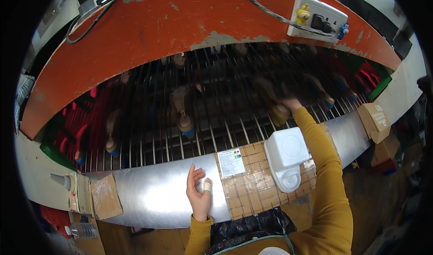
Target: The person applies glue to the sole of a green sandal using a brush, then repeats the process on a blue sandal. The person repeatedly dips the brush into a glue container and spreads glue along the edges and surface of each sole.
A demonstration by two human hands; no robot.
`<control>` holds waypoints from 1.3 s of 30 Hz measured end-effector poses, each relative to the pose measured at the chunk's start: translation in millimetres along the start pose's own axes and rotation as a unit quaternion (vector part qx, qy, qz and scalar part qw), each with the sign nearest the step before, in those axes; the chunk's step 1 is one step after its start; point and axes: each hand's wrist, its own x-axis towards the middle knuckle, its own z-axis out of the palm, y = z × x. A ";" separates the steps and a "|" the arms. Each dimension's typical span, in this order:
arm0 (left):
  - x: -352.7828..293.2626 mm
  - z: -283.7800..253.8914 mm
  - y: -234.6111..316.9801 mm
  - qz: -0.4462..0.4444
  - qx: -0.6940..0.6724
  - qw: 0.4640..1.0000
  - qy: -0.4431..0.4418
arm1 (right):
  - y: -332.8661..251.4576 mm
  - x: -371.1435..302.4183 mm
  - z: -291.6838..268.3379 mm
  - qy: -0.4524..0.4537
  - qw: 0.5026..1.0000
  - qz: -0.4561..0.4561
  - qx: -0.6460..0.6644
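My left hand hovers over the bare metal shelf, palm turned sideways and fingers apart, with nothing in it. A pale wrap circles its thumb. My right arm stretches forward under the orange hood, and the right hand is at a shoe-shaped piece on the metal rods. Darkness and blur hide its fingers, so I cannot tell whether it grips the piece. Beside that forearm, a white plastic container rests on a taped cardboard sheet.
More shoe-shaped pieces, such as one with a blue end, lie across the rod bed. The orange hood arches above it, carrying a socket panel. Small cardboard boxes stand at right. A clear bottle lies lower left.
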 end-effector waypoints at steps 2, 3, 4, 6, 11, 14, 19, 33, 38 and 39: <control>1.4 5.3 8.2 -0.002 0.015 1.000 -0.003 | 7.2 7.8 13.1 -0.005 0.998 0.023 -0.063; -0.1 2.9 6.7 -0.017 0.002 1.000 -0.018 | 5.0 8.3 18.0 -0.006 0.998 -0.003 -0.066; -2.7 -1.2 6.6 -0.034 -0.009 0.999 -0.033 | -3.8 4.1 20.4 -0.008 0.997 -0.029 -0.068; -4.5 -2.8 3.3 -0.075 -0.037 0.995 -0.058 | 0.8 5.5 23.3 -0.028 0.999 -0.009 -0.037; -5.5 -2.0 3.6 -0.070 -0.104 0.987 -0.102 | 18.7 23.6 16.1 -0.071 0.992 0.079 0.072; -7.1 -4.6 -2.4 -0.045 -0.040 0.993 -0.105 | 25.8 28.9 9.5 -0.065 0.990 0.080 0.092; 0.0 -4.0 0.0 -0.020 -0.045 0.995 -0.091 | 37.2 30.4 3.0 -0.058 0.995 0.059 0.056; -8.7 -10.8 5.3 -0.078 -0.081 0.983 -0.143 | -31.3 -48.4 3.8 -0.016 0.952 0.013 -0.307; -8.8 -11.5 -0.9 -0.013 -0.029 0.989 -0.143 | -13.9 -26.2 0.7 0.037 0.962 -0.005 -0.272; -6.9 -7.4 -1.3 0.009 -0.049 0.991 -0.128 | -17.4 -19.0 -9.1 0.078 0.964 -0.069 -0.246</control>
